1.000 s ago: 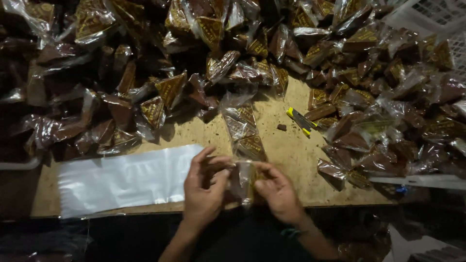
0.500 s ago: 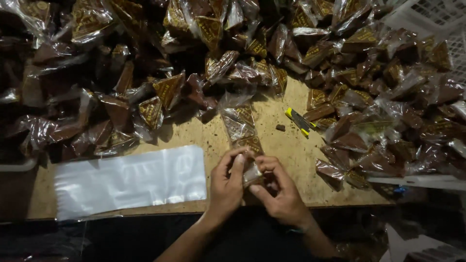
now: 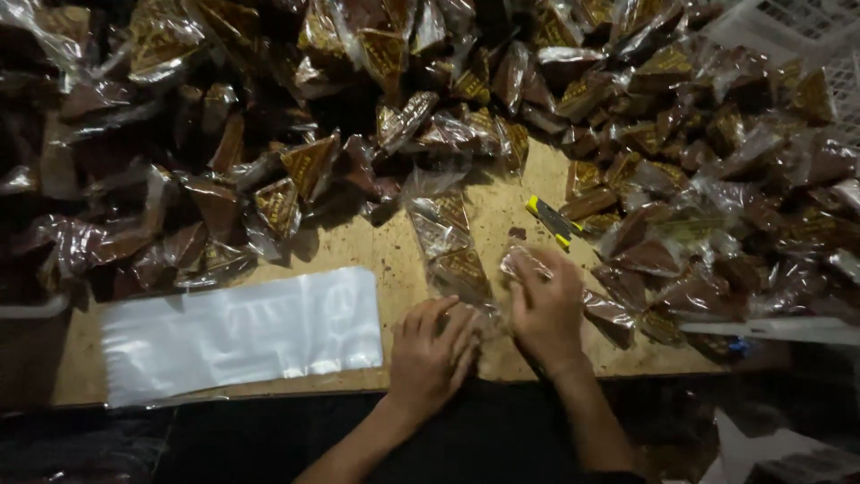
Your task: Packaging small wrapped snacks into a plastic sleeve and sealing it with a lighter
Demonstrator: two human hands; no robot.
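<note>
Both hands on a clear bag of brown triangular packets.
Left hand (image 3: 433, 348) presses flat on the clear bag (image 3: 452, 246); right hand (image 3: 546, 305) pinches its side.

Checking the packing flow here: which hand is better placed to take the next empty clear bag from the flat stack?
Probably the left hand: it rests beside the stack of clear bags. The right hand lies farther off, on a small wrapped packet.
</note>
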